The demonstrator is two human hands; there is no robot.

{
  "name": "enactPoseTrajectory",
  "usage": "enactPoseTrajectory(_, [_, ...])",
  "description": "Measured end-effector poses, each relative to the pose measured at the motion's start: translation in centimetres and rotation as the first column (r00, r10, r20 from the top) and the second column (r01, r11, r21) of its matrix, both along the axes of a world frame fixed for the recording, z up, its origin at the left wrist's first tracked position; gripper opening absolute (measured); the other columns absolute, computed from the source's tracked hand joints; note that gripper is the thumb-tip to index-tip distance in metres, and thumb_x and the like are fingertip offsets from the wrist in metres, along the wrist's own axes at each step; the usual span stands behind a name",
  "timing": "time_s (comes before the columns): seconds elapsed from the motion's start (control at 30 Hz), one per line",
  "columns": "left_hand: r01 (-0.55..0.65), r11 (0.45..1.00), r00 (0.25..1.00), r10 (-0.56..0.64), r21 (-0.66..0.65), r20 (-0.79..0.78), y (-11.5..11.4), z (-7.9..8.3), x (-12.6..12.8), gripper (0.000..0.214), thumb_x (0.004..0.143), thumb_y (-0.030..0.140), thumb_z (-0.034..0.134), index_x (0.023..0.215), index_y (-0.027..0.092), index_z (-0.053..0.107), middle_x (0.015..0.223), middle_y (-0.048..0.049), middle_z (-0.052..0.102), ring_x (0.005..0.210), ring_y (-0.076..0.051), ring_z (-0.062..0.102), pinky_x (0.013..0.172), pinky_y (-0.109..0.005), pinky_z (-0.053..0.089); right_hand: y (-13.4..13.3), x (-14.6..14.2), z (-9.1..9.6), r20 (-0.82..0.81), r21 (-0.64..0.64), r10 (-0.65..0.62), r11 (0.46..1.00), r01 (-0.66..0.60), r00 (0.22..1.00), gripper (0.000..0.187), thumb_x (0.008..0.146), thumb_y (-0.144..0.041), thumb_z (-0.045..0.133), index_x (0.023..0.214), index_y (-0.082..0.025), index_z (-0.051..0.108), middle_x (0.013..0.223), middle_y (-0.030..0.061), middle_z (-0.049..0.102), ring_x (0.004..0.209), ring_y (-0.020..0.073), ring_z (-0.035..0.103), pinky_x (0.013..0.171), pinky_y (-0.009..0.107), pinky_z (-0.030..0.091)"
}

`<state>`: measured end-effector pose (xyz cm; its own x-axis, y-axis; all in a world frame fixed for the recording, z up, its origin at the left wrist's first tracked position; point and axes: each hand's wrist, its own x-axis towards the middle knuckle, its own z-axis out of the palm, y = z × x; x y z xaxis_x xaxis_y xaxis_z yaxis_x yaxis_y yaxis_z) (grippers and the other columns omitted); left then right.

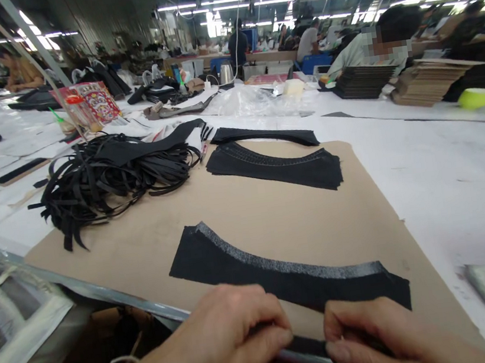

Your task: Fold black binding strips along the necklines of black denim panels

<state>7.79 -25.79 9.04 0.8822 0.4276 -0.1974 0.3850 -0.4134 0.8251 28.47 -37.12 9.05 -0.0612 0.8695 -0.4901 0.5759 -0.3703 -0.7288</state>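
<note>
- The left hand [228,344] and right hand [379,339] sat at the near edge of a flat brown cardboard sheet [273,213], both sets of fingers closed narrowly, pinching a narrow black strip [311,346] stretched between them.
- Just beyond the hands, on the sheet, lay a long curved black fabric piece [281,271] with a grey upper edge.
- At the sheet's far edge rested a stack of curved black denim pieces [276,168].
- Left of the sheet, a tangle of black straps [107,175] lay on the white bench [446,166].
</note>
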Motion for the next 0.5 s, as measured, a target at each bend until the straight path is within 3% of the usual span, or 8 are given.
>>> enactPoseTrajectory(0.1, [-0.095, 0.993, 0.994, 0.098, 0.068, -0.055, 2.3, -0.6, 1.9, 0.013, 0.079, 0.02, 0.058, 0.073, 0.02, 0.069, 0.068, 0.0023, 0.064, 0.066, -0.013, 0.056, 0.059, -0.021, 0.034, 2.5, 0.5, 0.4, 0.124, 0.016, -0.027, 1.0, 0.025, 0.992, 0.025, 0.082, -0.037, 0.052, 0.062, -0.022, 0.056, 0.06, -0.0009, 0.056, 0.057, 0.0137, 0.049, 0.051, 0.023, 0.034])
enactPoseTrajectory(0.27, [-0.107, 0.994, 0.984, 0.104, -0.013, -0.144, 5.6, -4.3, 4.7, 0.011, 0.069, 0.017, 0.057, 0.074, 0.016, 0.067, 0.058, 0.0033, 0.057, 0.054, -0.012, 0.05, 0.049, -0.02, 0.03, 5.6, 1.5, -2.0, 0.365, 0.023, -0.015, 1.0, 0.006, 0.931, 0.022, 0.082, -0.025, 0.048, 0.061, -0.019, 0.054, 0.06, -0.0006, 0.057, 0.056, 0.012, 0.047, 0.052, 0.024, 0.028])
enactPoseTrajectory(0.37, [-0.112, 0.993, 0.976, 0.115, 0.028, -0.185, 6.5, -5.7, 5.4, 0.012, 0.067, 0.017, 0.056, 0.073, 0.016, 0.067, 0.058, 0.0023, 0.058, 0.054, -0.012, 0.05, 0.049, -0.021, 0.03, 6.7, 1.6, -3.4, 0.431, -0.005, 0.003, 1.0, -0.001, 0.902, 0.021, 0.082, -0.021, 0.046, 0.064, -0.019, 0.056, 0.063, 0.0008, 0.06, 0.059, 0.0125, 0.05, 0.054, 0.024, 0.027])
enactPoseTrajectory(0.5, [-0.129, 0.988, 0.967, 0.145, 0.088, -0.211, 6.8, -6.3, 5.4, 0.01, 0.066, 0.017, 0.057, 0.071, 0.017, 0.067, 0.06, 0.0009, 0.061, 0.056, -0.013, 0.051, 0.05, -0.021, 0.029, 7.2, 1.1, -4.5, 0.426, -0.03, -0.001, 0.999, 0.015, 0.905, 0.02, 0.081, -0.019, 0.046, 0.066, -0.018, 0.059, 0.064, 0.0021, 0.061, 0.06, 0.0133, 0.051, 0.054, 0.025, 0.028])
